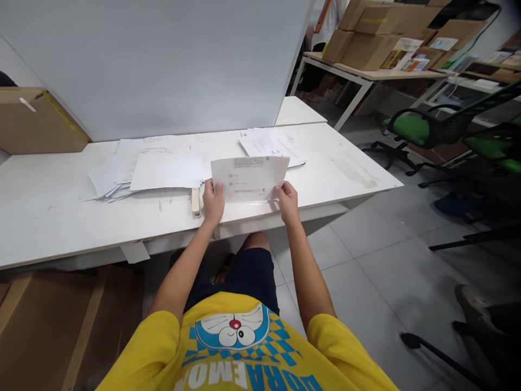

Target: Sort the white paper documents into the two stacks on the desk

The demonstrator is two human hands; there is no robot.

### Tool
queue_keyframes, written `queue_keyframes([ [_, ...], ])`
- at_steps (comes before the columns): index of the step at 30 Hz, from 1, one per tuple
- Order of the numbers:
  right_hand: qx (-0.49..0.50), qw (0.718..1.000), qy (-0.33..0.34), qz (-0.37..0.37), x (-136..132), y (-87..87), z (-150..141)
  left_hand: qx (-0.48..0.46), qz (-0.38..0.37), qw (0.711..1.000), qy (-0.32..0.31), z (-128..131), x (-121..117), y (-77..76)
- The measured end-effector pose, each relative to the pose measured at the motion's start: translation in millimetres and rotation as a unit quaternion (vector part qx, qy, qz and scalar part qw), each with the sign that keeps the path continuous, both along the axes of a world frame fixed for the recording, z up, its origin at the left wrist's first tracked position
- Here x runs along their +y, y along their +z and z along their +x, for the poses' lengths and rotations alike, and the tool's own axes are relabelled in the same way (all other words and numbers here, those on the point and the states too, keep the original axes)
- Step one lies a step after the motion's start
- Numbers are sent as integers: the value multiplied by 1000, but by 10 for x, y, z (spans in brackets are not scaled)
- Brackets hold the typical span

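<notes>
I hold a white printed sheet of paper (249,177) up above the front part of the white table (49,217). My left hand (213,202) grips its lower left corner, thumb on the front. My right hand (287,200) grips its lower right corner the same way. A small cream stapler (196,201) lies on the table just left of my left hand. A messy spread of white papers (150,168) covers the table behind it. A second, smaller stack of papers (271,145) lies behind the held sheet.
A white partition wall (163,65) stands behind the table. A cardboard box (36,122) sits at the far left. Green office chairs (431,127) and a table with stacked cardboard boxes (378,38) are to the right. Grey tiled floor lies beside me.
</notes>
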State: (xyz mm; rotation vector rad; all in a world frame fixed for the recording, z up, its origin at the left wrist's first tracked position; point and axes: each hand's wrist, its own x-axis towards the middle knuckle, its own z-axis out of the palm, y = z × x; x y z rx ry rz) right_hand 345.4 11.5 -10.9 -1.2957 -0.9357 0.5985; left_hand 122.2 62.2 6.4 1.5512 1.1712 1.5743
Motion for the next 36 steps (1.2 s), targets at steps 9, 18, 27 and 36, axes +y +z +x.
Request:
queue_keyframes([
  [9, 64, 997, 1, -50, -127, 49, 53, -5, -16, 1000, -19, -31, -24, -15],
  [18, 87, 990, 59, -90, -852, 160, 24, -64, -59, 994, -63, -272, -865, 80],
  [27, 63, 982, 115, -133, -1379, 43, -189, -53, -116, 990, -51, -673, -1368, -150],
  [36, 74, 970, 160, -170, -1535, -152, -391, 12, -163, 986, -15, -952, -1681, -288],
])
